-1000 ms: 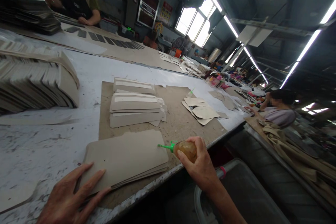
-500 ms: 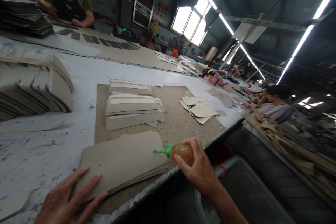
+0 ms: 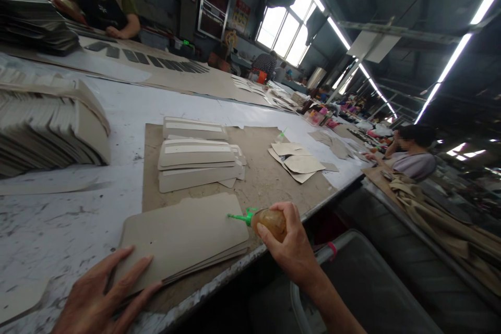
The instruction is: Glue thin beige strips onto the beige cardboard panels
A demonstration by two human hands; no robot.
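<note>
My right hand is wrapped round a glue bottle of amber liquid with a green nozzle. The bottle lies on its side in the grip, its nozzle tip over the right end of a stack of beige panels. Whether the tip touches the top panel I cannot tell. My left hand spreads its fingers over the stack's near left corner, fingertips on the top panel. Under the stack lies a brown sheet. Behind it are smaller panels with pale strips in piles.
Loose beige pieces lie at the right beside another green-tipped bottle. A thick row of panels stands at the left. Below the table edge is a grey plastic bin. One person sits across the table, another at the right.
The glue bottle and my right hand have shifted very slightly left and up, the nozzle still over the top panel's right end. My left hand stays on the stack.
</note>
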